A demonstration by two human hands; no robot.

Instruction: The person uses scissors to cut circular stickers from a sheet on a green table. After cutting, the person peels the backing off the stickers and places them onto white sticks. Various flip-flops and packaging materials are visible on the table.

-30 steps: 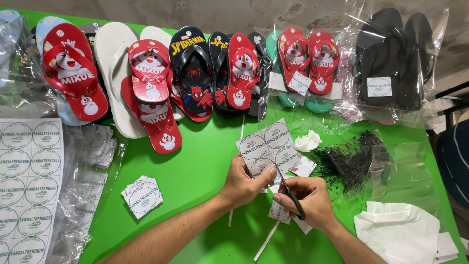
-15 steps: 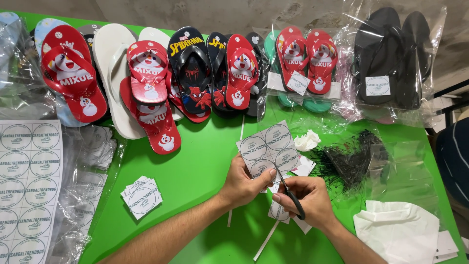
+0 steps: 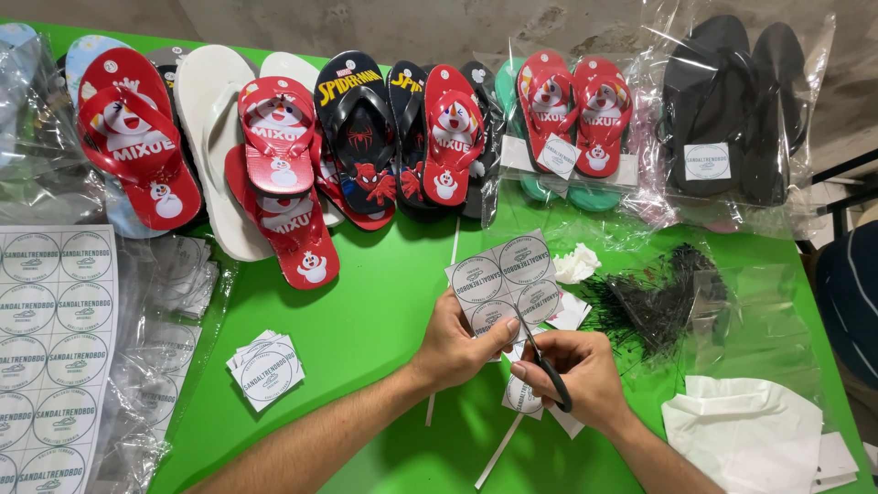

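My left hand pinches a small sheet of round white stickers, held up over the green table. My right hand grips black-handled scissors, whose blades reach into the lower edge of that sheet. Cut sticker squares and thin paper strips lie under and beside my hands. A little stack of cut sticker squares rests to the left of my left forearm.
Several flip-flops line the back: red cartoon pairs, a white pair, black superhero ones, bagged red and black pairs. A full sticker sheet and clear bags lie left; black plastic ties and white paper right.
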